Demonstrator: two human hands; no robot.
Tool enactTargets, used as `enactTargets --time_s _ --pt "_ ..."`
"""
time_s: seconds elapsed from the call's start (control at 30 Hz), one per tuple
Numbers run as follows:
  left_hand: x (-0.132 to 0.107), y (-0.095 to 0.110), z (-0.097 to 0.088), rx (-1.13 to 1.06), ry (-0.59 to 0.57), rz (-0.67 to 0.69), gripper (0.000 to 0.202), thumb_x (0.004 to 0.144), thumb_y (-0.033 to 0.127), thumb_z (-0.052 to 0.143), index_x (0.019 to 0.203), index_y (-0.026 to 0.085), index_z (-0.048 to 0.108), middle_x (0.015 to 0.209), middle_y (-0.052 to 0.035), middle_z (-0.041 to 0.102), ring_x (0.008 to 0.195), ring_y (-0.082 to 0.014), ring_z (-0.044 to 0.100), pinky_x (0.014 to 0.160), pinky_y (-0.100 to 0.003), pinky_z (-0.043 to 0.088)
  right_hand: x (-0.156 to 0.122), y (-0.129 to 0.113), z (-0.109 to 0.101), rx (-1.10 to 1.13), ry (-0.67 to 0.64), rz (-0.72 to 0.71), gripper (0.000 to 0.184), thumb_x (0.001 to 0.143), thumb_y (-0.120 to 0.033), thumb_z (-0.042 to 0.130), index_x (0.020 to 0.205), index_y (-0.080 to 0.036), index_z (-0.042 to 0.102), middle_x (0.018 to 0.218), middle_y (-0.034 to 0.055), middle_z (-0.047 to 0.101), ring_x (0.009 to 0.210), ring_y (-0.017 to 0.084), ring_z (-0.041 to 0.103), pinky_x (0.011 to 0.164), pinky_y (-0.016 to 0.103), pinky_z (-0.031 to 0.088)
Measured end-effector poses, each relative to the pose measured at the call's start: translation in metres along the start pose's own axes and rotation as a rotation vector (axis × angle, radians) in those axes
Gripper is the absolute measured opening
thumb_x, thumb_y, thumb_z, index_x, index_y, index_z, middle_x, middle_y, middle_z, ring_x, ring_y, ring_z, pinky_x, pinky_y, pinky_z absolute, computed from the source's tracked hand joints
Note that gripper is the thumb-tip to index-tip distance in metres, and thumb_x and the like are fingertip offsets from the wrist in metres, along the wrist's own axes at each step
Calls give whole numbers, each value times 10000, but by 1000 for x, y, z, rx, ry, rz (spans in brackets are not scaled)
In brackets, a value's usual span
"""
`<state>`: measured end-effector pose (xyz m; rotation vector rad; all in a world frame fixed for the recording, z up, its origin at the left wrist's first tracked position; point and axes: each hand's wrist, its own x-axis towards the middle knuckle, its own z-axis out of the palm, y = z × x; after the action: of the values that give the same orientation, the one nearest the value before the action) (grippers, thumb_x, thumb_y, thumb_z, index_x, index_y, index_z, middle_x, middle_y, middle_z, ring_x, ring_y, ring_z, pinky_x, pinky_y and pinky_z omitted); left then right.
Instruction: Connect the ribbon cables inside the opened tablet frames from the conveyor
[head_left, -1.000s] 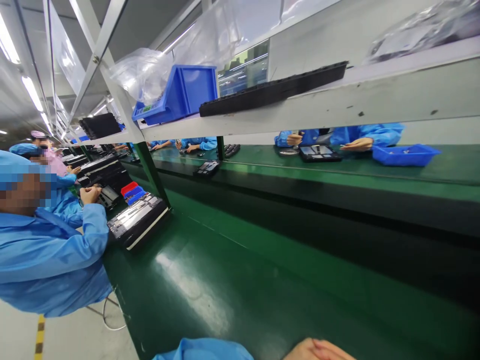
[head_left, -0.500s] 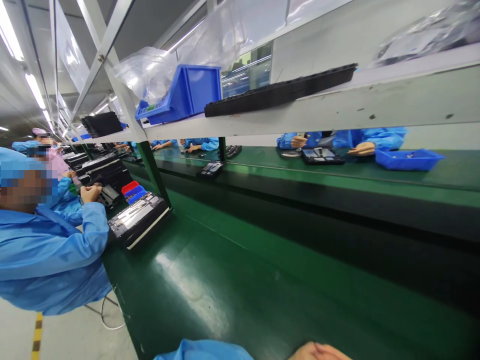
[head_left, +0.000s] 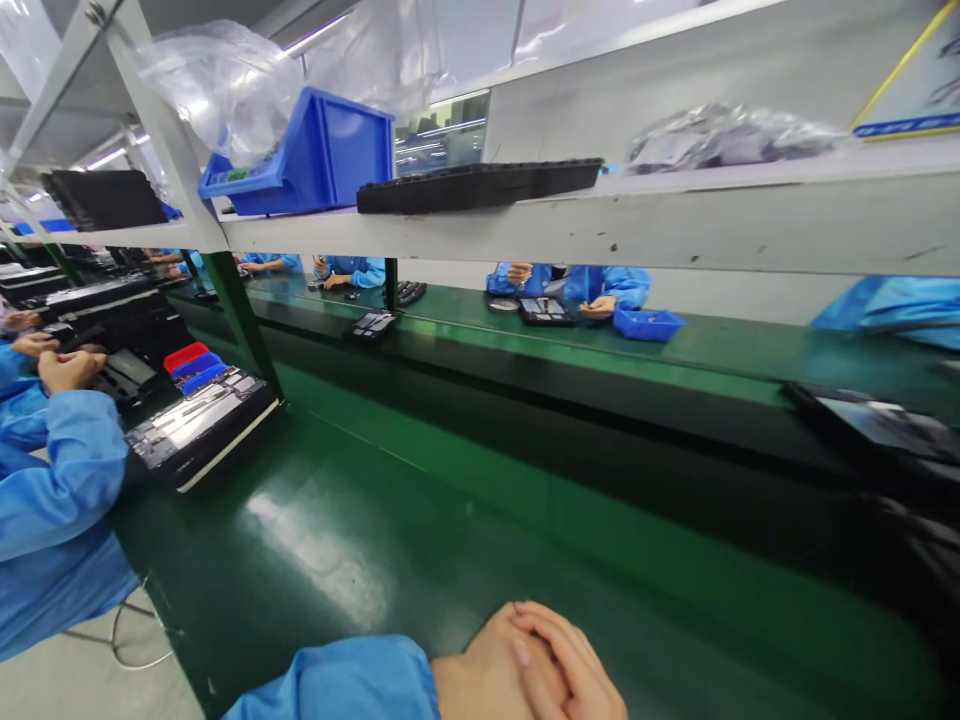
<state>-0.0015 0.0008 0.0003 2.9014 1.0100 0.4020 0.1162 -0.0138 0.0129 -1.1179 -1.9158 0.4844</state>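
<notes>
My left hand [head_left: 469, 680] and my right hand [head_left: 574, 675] rest clasped together at the bottom middle, on the near edge of the green belt [head_left: 450, 520]. The right hand's fingers lie folded over the left hand, and nothing shows between them. A blue sleeve [head_left: 337, 685] covers my left forearm. The nearest item is a dark flat device [head_left: 874, 425] on the belt at the far right, well away from both hands.
A co-worker in a blue coat [head_left: 52, 500] sits at the left by an opened device [head_left: 195, 425] and small red and blue bins [head_left: 191, 362]. The overhead shelf carries a blue bin [head_left: 322, 150] and a black tray [head_left: 480, 185]. Other people work across the line [head_left: 562, 285].
The view has swung right and down. My clasped hands now show more fully, the co-worker has slid to the left edge, and a dark device has come into sight at the right.
</notes>
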Motion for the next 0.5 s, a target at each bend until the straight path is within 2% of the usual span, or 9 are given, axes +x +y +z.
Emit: enactTargets --time_s 0.13,0.2,0.3,0.33,0.4,0.5 --pt "2 4 -6 6 -73 -49 264 865 276 487 1021 105 614 1001 -120 643 950 -257 568 804 -422 452 0 -12 1 63 0 43 208 880 -392 568 954 -253 704 1066 88 698 991 280 664 854 428 579" --pt "0 11 -16 -21 -130 -94 258 864 236 486 1047 105 611 1020 -120 652 961 -262 571 802 -419 448 -1 -23 -1 128 -13 91 201 894 -378 558 966 -248 693 1071 85 690 1012 269 647 890 419 553" --pt "-7 18 -34 -165 -114 -170 261 879 222 498 1116 161 591 1068 -88 659 963 -240 569 793 -385 431 1 -27 -11 255 9 198 221 937 -361 503 1004 -234 672 1141 90 657 1082 241 611 971 397 498" --pt "-9 19 -38 -205 -87 -210 243 886 235 503 1108 188 590 1048 -69 660 953 -235 566 785 -378 422 2 -22 -17 274 59 235 223 935 -364 504 1004 -226 665 1152 93 648 1084 235 607 963 387 498" --pt "-13 18 -43 -225 -75 -251 129 887 221 497 949 192 606 952 -53 647 925 -229 555 790 -371 401 5 -2 -37 242 178 326 238 897 -383 552 1031 -208 643 1140 101 642 1051 233 611 884 363 524" --pt "-17 19 -44 -227 -79 -230 120 885 179 473 836 185 583 902 -49 624 897 -219 544 788 -360 377 5 42 -83 10 336 515 348 825 -425 593 1074 -182 622 1106 102 652 999 230 618 838 351 525"
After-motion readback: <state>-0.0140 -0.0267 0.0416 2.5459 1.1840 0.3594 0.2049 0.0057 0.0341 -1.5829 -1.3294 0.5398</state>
